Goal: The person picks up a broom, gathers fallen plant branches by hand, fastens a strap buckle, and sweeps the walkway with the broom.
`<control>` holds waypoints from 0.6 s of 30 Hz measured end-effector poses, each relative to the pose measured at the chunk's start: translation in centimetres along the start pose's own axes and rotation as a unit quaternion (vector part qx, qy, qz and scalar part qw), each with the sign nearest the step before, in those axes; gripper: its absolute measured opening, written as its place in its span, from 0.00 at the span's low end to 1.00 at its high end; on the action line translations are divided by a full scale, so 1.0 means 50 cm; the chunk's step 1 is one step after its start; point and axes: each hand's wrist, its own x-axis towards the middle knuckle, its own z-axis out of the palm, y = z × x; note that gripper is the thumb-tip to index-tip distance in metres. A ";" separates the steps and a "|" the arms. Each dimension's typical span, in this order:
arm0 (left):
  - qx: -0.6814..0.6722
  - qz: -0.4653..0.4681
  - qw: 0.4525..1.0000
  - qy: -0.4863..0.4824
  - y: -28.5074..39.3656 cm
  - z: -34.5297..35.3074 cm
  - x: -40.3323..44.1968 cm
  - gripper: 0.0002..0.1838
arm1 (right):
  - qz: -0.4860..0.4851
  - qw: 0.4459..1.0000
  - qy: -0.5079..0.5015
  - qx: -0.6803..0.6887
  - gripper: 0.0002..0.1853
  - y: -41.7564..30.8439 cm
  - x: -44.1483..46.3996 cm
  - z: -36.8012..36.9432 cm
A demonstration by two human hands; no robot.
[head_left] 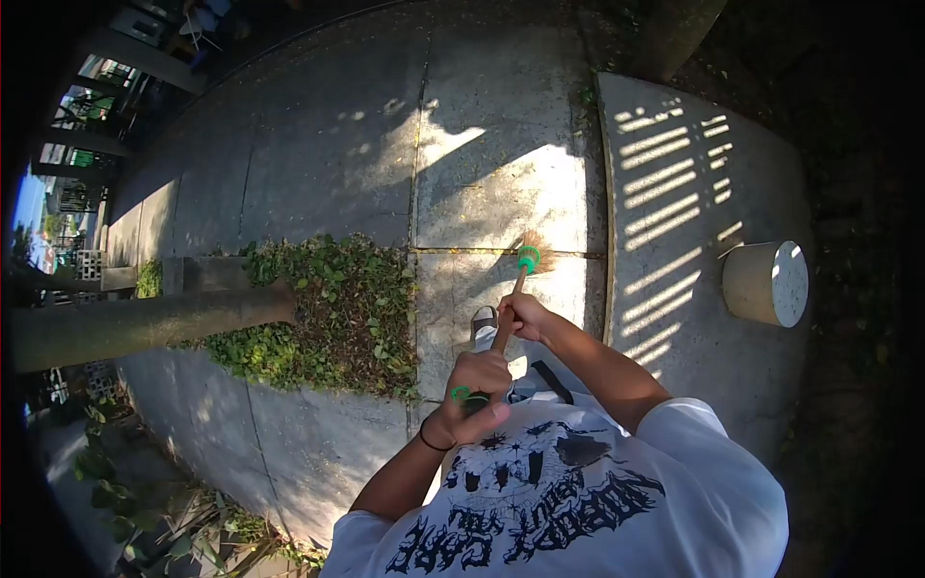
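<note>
A broom (520,280) with a wooden stick slants away from my body. Its green collar (529,257) and spread brown bristles (541,252) are on the sunlit concrete, near a joint between slabs. My right hand (525,316) is closed around the stick at the lower grip. Closer to my chest, my left hand (479,379) wraps the upper part of the stick, with a green band and a dark band about the wrist. Just beyond my hands, one shoe (484,319) shows on the pavement.
Left of the broom, a bed of ivy (361,318) surrounds a tree trunk (145,328). To the right, a round concrete stool (766,284) stands on a slab (665,212) striped with light. Another trunk (677,34) rises at the top. Cut leaves (198,530) lie lower left.
</note>
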 end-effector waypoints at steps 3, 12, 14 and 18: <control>0.002 0.061 0.986 -0.153 0.155 0.018 0.007 0.34 | -0.027 0.989 0.122 0.081 0.09 0.010 -0.164 0.121; 0.000 -0.026 0.996 0.082 -0.014 -0.033 0.033 0.27 | 0.057 0.997 0.047 0.008 0.04 -0.004 0.078 0.050; 0.057 0.004 0.997 -0.047 0.090 -0.026 0.026 0.27 | 0.076 0.997 0.022 0.006 0.05 0.007 -0.002 0.105; -0.020 0.054 0.988 -0.145 0.217 -0.042 0.037 0.31 | 0.036 0.995 0.034 0.084 0.05 0.016 -0.142 0.192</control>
